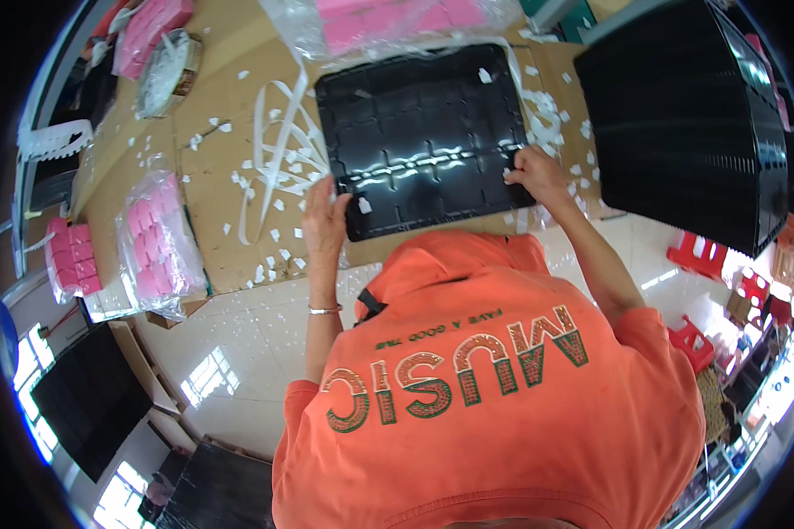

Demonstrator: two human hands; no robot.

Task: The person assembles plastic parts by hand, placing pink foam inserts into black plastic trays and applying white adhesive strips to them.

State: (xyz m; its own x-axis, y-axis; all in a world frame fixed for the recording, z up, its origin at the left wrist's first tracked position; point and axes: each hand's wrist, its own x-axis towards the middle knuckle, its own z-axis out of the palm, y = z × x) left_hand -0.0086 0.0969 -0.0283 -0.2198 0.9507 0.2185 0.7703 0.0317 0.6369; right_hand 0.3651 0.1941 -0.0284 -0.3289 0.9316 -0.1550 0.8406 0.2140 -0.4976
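A black plastic tray (415, 123) with shallow moulded ridges lies flat on the brown cardboard-covered table in front of me. My left hand (324, 225) is at its near left corner, fingers along the outside and thumb over the rim. One small white piece (364, 205) sits on the tray beside that thumb. At the right edge, my right hand (538, 176) is closed, thumb and forefinger pinched over a small white bit at the rim. Another white piece (485, 77) lies near the tray's far right corner.
White strips (278, 150) and paper scraps litter the table on both sides. Tall stacked black trays (679, 123) stand at the right. Pink packs in clear plastic (157, 234) lie at the left, with more pink packs (397, 22) at the far edge. Red stools (697, 256) stand on the floor.
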